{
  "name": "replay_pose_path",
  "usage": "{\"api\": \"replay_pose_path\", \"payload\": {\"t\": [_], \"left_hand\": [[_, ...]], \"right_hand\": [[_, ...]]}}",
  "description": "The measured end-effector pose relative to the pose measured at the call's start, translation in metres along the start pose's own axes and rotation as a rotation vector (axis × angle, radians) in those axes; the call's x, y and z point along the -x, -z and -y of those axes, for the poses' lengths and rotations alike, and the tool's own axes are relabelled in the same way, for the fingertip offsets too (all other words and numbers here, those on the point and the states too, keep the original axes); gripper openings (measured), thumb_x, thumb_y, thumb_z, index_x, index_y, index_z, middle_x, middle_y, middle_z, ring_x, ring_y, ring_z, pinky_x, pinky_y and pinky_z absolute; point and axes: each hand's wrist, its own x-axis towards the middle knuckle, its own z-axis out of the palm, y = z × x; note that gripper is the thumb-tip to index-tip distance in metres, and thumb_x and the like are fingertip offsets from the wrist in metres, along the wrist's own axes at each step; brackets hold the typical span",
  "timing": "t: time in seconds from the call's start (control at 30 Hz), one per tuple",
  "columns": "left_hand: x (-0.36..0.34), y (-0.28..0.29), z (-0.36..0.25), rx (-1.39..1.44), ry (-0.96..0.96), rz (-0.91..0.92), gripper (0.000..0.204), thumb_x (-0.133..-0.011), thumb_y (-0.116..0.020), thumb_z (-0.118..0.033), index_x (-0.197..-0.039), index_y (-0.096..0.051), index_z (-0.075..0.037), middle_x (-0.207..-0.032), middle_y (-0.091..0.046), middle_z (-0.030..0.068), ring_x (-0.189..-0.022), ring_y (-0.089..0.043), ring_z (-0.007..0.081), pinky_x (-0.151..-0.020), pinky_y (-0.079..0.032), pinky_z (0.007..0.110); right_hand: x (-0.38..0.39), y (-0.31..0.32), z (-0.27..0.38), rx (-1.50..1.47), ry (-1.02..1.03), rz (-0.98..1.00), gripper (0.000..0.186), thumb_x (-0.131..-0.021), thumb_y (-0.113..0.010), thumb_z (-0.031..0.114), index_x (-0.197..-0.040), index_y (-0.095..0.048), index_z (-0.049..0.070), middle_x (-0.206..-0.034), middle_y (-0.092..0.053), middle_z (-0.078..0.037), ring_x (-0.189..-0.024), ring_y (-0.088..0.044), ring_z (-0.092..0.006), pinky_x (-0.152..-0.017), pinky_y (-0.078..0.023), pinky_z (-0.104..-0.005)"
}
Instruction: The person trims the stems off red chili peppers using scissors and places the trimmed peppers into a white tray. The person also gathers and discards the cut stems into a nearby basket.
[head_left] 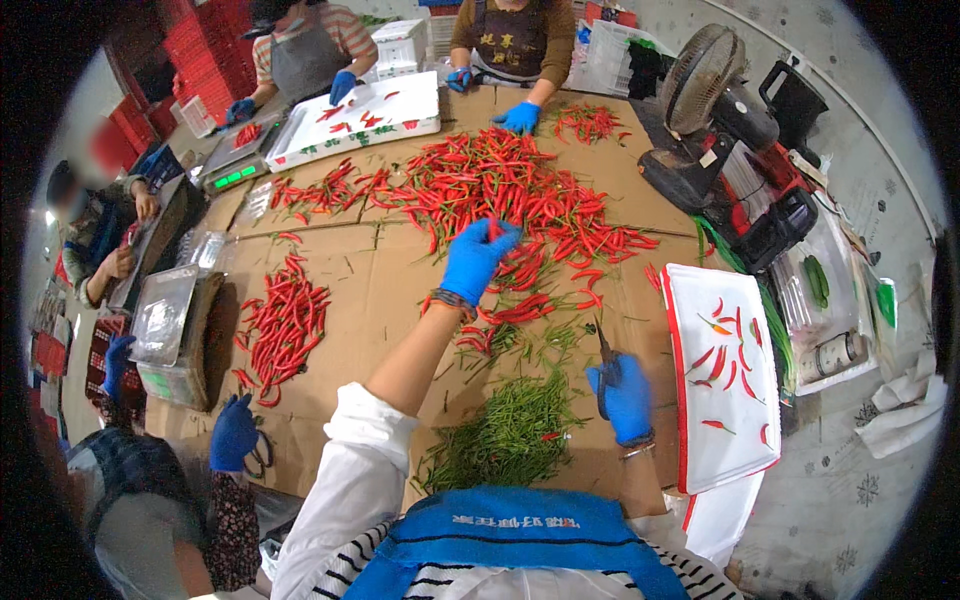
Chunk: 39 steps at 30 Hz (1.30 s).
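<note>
Gloved in blue, my left hand (475,264) reaches to the near edge of a big heap of red chili peppers (480,180). Its fingers are closed on a red chili pepper (494,231), partly hidden by the glove. My right hand (625,402), also in a blue glove, grips scissors (604,345) with dark blades pointing away from me. Between the hands and my body lies a pile of cut green stems (510,430). Several loose chili peppers lie just beyond the scissors. A smaller pile of red chili peppers (285,330) is to the left on the cardboard.
Cardboard (370,290) covers the table. A white tray with a red rim (695,400) holds several chili peppers at the right. A fan (705,85) stands at the far right; a white box (425,100) and scale (235,177) are at the far left. Co-workers' gloved hands (518,117) surround the table.
</note>
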Motion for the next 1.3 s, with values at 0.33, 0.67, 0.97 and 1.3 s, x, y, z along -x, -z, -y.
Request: {"api": "replay_pose_path", "payload": {"t": [0.33, 0.67, 0.97, 1.3], "left_hand": [[0.091, 0.020, -0.052, 1.078, 0.424, -0.019, 0.026, -0.088, -0.057, -0.026, -0.105, -0.058, -0.007, -0.074, -0.053, -0.0027, -0.056, -0.040, 0.0045, -0.046, -0.030, 0.018], [0.108, 0.025, -0.041, 1.067, 0.416, -0.035, 0.026, -0.089, -0.056, -0.024, -0.107, -0.056, -0.005, -0.078, -0.052, -0.0011, -0.055, -0.040, 0.0059, -0.047, -0.032, 0.018], [0.111, 0.215, 0.067, 1.407, 0.145, -0.673, 0.030, -0.090, -0.054, -0.031, -0.105, -0.058, -0.005, -0.095, -0.065, 0.0061, -0.071, -0.060, 0.0140, -0.063, -0.049, 0.020], [0.074, 0.034, 0.054, -0.927, -0.288, 0.236, 0.018, -0.073, -0.061, -0.009, -0.089, -0.068, -0.015, -0.091, -0.061, 0.0098, -0.084, -0.059, 0.0299, -0.070, -0.049, 0.038]], "right_hand": [[-0.006, -0.033, 0.101, -0.061, 0.137, 0.141, 0.045, -0.074, -0.074, 0.026, -0.101, -0.050, -0.001, -0.069, -0.050, -0.004, -0.062, -0.046, -0.0143, -0.058, -0.041, -0.0312], [-0.005, -0.053, 0.093, -0.306, 0.113, 0.055, 0.031, -0.074, -0.074, 0.026, -0.082, -0.052, 0.006, -0.061, -0.055, -0.005, -0.054, -0.052, -0.0205, -0.053, -0.041, -0.0346], [-0.020, -0.019, -0.026, 0.280, -0.053, -0.241, 0.031, -0.078, -0.067, 0.035, -0.089, -0.056, 0.008, -0.074, -0.062, -0.016, -0.067, -0.060, -0.0362, -0.058, -0.046, -0.0429], [-0.013, -0.013, -0.022, 0.424, -0.064, -0.206, 0.031, -0.075, -0.067, 0.035, -0.094, -0.061, 0.011, -0.080, -0.064, -0.015, -0.072, -0.061, -0.0357, -0.061, -0.049, -0.0426]]}}
